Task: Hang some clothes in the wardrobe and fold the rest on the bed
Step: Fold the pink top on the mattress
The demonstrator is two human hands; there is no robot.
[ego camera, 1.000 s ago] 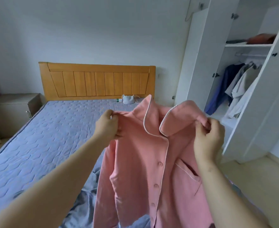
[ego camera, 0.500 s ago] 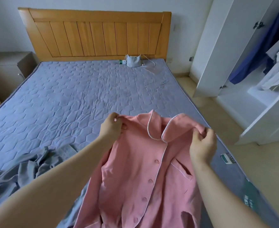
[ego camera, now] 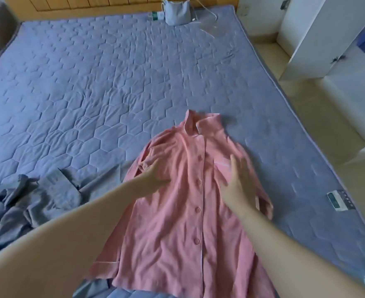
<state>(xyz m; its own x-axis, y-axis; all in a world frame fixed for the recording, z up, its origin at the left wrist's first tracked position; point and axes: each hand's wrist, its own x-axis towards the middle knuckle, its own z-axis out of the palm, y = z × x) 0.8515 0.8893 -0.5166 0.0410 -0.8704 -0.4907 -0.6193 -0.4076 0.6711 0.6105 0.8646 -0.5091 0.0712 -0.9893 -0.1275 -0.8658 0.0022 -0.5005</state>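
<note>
The pink shirt (ego camera: 190, 222) is laid front up and buttoned on the bed (ego camera: 91, 82), near its right edge. The left hand (ego camera: 153, 177) and right hand (ego camera: 237, 181) are spread flat and apart on the chest, one on each side of the button row (ego camera: 198, 181), nothing being gripped. For a clean fold, the cloth is to be smoothed outward from the button row until the shoulder creases are gone, and the sleeves (ego camera: 107, 271) are to be drawn straight before being folded in. A label (ego camera: 338, 200) is seen at the bed's right edge, but its writing cannot be read.
</note>
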